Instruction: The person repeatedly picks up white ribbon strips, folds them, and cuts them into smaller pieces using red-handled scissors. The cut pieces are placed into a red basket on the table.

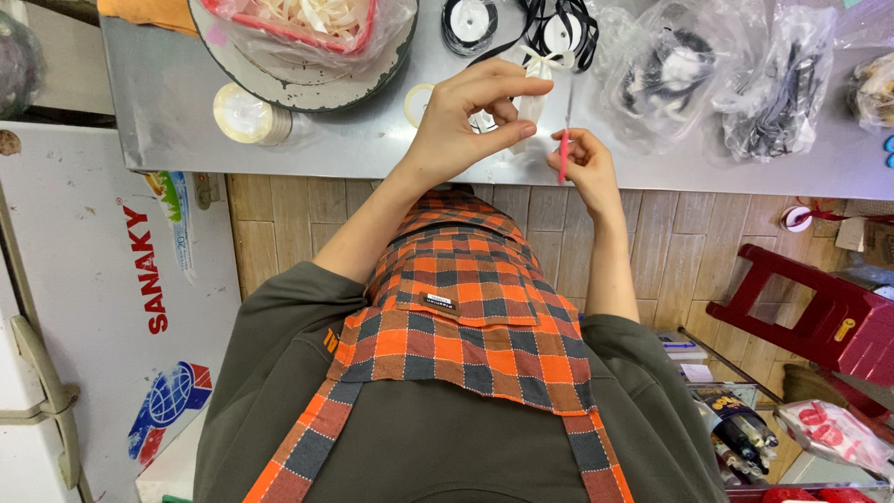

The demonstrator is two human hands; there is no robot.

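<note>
I'm looking straight down over an orange-and-grey checked apron bib (456, 298), and both hands are up at the near edge of the grey metal surface (372, 140). The left hand (466, 116) has its grip closed in a pinch, thumb and fingertips meeting on a small cream ribbon bow (540, 67), held just above the surface, I'd judge so the loops stay free and the knot faces upward where it can be seen. The right hand (582, 163) is curled shut around a thin tool with a red-pink handle (562, 158); its fine metal shaft rises upright toward the bow. Whether the tip actually touches the ribbon I cannot tell, it is too thin here. The two hands sit close together, almost touching, which reads to me as one steadying the piece while the other works on it. Around them the supplies are parked within reach but out of the working spot: a round grey metal tray (279, 88) carrying a clear bag with a pink basket of cream ribbon pieces (307, 19) to the far left, a roll of clear tape (244, 114) lying beside it, black ribbon spools (470, 23) just behind the hands, and clear plastic bags of dark trim (726, 74) off to the right. Down on the wood-plank floor stands a dark red plastic stool (819, 317), well apart from the work.
</note>
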